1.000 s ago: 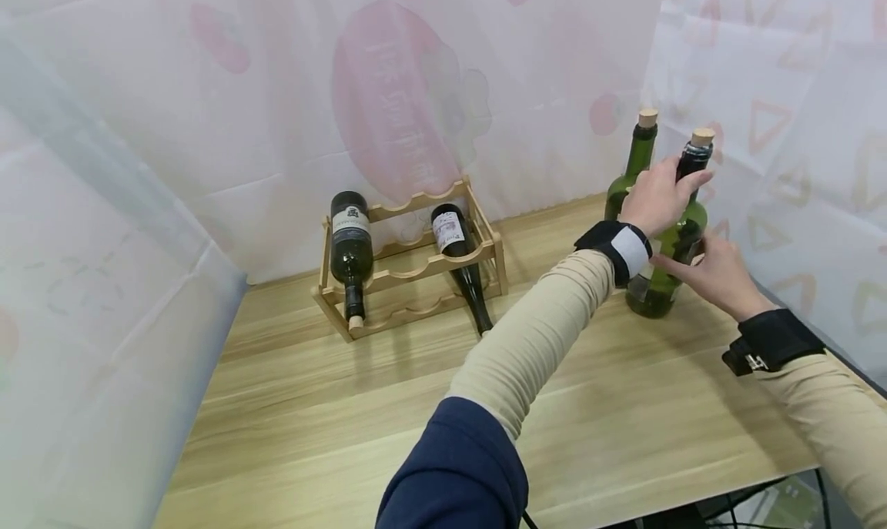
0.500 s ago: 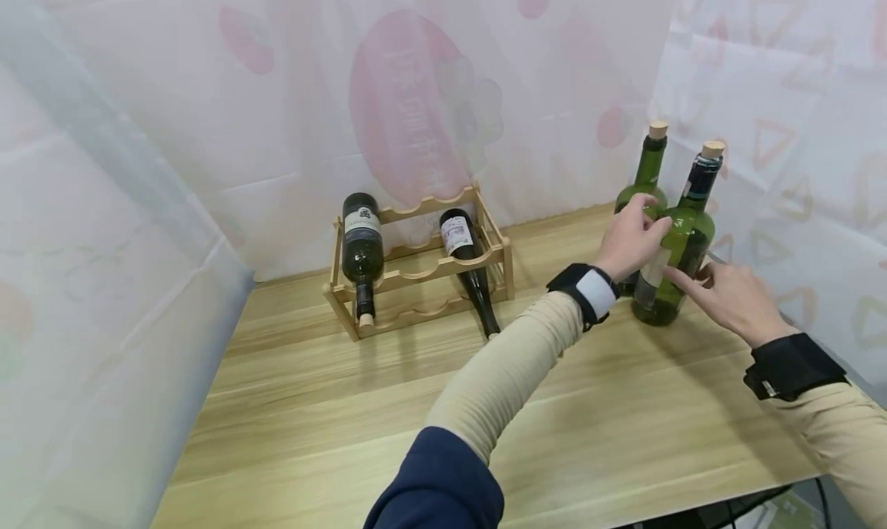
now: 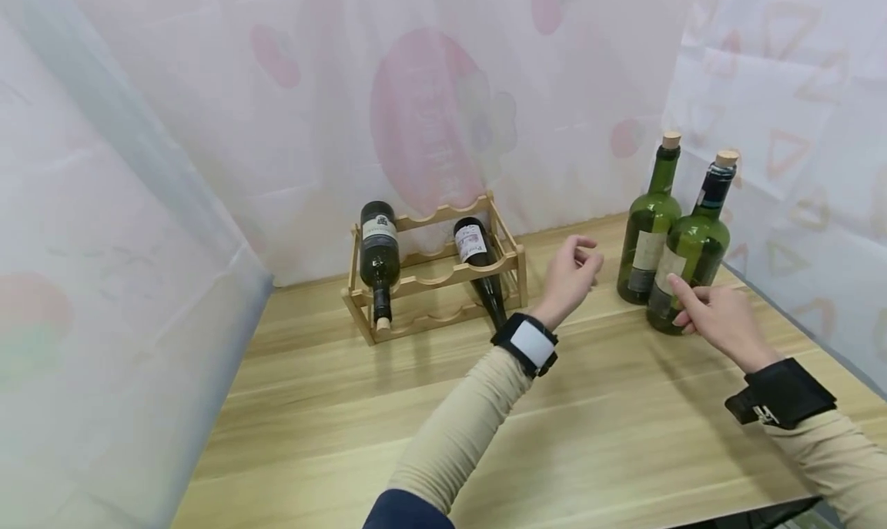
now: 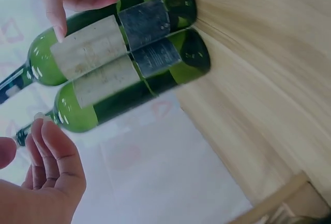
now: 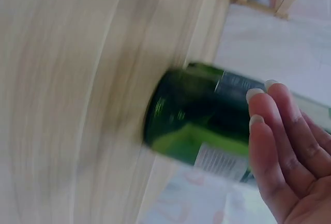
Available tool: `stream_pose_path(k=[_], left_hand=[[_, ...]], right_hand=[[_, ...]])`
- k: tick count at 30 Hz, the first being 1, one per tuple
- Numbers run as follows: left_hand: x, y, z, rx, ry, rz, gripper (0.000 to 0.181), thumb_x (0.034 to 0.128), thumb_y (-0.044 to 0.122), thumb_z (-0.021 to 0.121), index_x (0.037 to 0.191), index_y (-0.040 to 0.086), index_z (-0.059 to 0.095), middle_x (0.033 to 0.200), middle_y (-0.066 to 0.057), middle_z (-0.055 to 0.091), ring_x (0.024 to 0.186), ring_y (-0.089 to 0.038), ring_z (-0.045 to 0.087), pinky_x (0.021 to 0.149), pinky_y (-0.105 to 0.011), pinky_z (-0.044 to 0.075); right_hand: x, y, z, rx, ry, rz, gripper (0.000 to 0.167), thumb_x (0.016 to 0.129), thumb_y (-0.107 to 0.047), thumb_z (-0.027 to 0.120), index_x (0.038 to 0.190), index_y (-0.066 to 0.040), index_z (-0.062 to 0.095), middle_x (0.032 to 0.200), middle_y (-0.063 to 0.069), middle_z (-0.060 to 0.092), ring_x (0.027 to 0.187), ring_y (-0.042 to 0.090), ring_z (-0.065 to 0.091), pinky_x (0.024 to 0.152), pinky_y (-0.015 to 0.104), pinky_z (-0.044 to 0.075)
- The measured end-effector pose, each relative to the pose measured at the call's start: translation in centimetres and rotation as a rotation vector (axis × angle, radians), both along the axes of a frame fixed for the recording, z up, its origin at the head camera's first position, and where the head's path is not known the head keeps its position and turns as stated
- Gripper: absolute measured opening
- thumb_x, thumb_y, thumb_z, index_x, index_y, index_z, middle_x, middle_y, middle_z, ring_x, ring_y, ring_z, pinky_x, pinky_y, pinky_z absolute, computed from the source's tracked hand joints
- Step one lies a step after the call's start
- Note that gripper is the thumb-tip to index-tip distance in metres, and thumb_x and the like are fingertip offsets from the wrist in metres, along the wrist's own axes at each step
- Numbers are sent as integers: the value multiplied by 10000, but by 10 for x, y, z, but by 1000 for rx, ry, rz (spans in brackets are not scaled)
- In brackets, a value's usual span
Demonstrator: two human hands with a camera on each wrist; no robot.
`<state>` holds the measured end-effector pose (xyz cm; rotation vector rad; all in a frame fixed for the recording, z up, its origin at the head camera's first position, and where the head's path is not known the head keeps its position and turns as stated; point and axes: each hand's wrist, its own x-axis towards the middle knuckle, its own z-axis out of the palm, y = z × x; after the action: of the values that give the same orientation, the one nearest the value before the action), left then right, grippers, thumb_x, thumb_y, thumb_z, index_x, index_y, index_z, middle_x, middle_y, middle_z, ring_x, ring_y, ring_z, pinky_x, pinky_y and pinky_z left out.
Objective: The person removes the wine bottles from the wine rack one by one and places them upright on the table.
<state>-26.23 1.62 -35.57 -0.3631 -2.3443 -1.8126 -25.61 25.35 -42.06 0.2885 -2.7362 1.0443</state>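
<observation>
Two green wine bottles with corks stand upright side by side at the right: a rear wine bottle [image 3: 654, 225] and a front wine bottle [image 3: 701, 248]. My right hand [image 3: 728, 321] is right beside the front one, fingers loosely bent and gripping nothing; whether a fingertip touches the glass, I cannot tell. In the right wrist view its fingers [image 5: 282, 141] overlap the bottle's side. My left hand [image 3: 570, 279] hangs over the table, between the bottles and the rack, with relaxed fingers and nothing held. Both bottle labels face the left wrist camera.
A wooden wine rack [image 3: 430, 284] stands at the back, left of my left hand. A dark bottle [image 3: 379, 256] lies in its left top slot, neck forward. Another bottle [image 3: 478, 256] slants downward at the right side. Patterned cloth [image 3: 443, 113] closes off the back and sides.
My left hand has let go of the front bottle's neck and moved left, away from the bottles. The right hand has loosened beside the front bottle, and the head view has shifted slightly.
</observation>
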Motion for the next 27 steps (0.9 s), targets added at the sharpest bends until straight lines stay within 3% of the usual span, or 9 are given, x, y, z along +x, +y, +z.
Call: stream_pose_path(k=[4,10,16,23,27], left_hand=[[11,-22,-9,26,-15,11,272,954,102,542,1218,38,562,817,-17,584,593,-85,551,555,-196,515],[25,-50,-21,61,-45,55,253,956,116,541,1200,66,579,872,-142,630,602,-103,578,575,-232,541],[34,-70,-28,113,-48,83,245,938,98,557,1171,28,588,848,-180,629,574,-93,573,544,-196,523],[43,-87,-33,243,-118,84,239,954,85,550,1168,-21,566,766,-47,590,575,-98,570,558,-247,552],[49,-96,-33,310,-151,91,265,961,70,543,1192,-59,542,760,-47,572,582,-95,575,567,-249,552]], right_hand=[[4,-14,0,-93,-24,34,644,1016,-503,365,885,21,715,709,111,725,551,138,656,564,191,458],[3,-36,1,-254,-32,88,615,1022,-464,383,992,78,671,716,55,726,557,83,662,521,251,548],[2,-54,-2,-365,-71,144,631,1034,-446,356,1143,129,593,884,168,737,666,69,702,603,279,582],[1,-79,-5,-515,-179,246,637,1033,-456,352,1266,118,499,911,-43,735,778,110,720,713,332,596],[0,-92,-4,-575,-213,286,650,1025,-473,361,1289,110,471,913,-90,724,798,109,718,728,322,594]])
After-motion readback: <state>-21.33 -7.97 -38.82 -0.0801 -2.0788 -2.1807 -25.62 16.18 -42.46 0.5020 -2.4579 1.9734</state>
